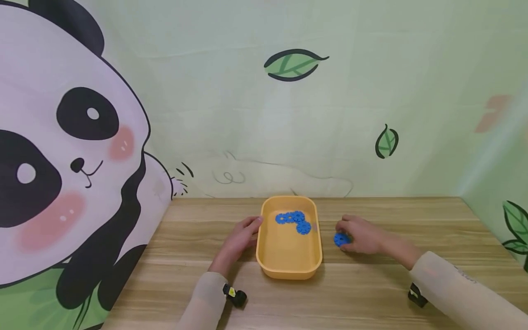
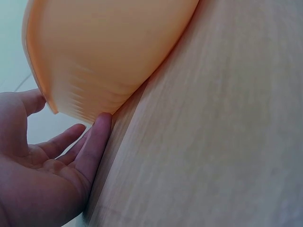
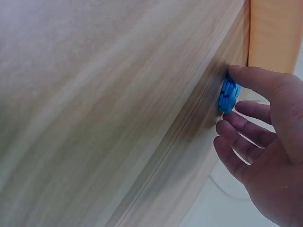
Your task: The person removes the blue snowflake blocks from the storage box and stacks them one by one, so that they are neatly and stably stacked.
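Wood-grained worktop (image 1: 330, 298) | right hand (image 1: 360, 236): fingers pinched stacked blue discs (image 1: 340, 239), seemingly light, stiff, best held by rims | left hand (image 1: 240, 236): fingers spread against yellow tray (image 1: 288, 252)

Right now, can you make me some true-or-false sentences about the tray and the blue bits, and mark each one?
1. The yellow tray stands on the wooden table. True.
2. The tray is empty. False: blue pieces lie in it.
3. The left grip is at the tray's right side. False: it is at the left side.
4. The right grip pinches at least one blue disc outside the tray. True.
5. A big panda picture is on the left. True.
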Demonstrator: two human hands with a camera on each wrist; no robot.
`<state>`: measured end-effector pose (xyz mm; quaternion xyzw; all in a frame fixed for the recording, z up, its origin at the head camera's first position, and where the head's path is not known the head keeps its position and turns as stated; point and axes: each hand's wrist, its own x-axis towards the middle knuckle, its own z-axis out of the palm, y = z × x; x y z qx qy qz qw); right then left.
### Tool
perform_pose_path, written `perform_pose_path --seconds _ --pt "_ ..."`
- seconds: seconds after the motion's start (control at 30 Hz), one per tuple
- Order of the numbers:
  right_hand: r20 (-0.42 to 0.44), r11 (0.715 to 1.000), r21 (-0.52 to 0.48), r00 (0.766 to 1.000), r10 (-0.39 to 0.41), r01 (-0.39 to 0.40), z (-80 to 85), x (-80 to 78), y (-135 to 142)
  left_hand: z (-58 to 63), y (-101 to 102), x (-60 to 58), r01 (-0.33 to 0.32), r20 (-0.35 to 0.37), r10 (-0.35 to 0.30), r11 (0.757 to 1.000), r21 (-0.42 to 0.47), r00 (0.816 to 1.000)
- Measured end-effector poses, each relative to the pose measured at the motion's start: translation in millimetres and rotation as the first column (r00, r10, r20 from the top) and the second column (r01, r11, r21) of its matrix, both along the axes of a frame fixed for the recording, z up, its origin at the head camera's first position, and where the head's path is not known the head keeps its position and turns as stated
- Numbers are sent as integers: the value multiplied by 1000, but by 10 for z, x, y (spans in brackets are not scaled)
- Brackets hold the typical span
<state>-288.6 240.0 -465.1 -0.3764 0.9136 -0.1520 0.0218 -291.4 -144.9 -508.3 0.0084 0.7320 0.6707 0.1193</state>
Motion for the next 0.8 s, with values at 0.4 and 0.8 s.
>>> perform_pose_path --seconds 0.4,0.8 --pt "-13 1000 -14 1000 19 -19 -10 -13 -12 -9 16 -10 -3 -4 3 1000 9 1000" --pt "-7 1000 -17 1000 14 -14 4 -2 -13 -20 17 -6 -5 -1 5 1000 27 1000"
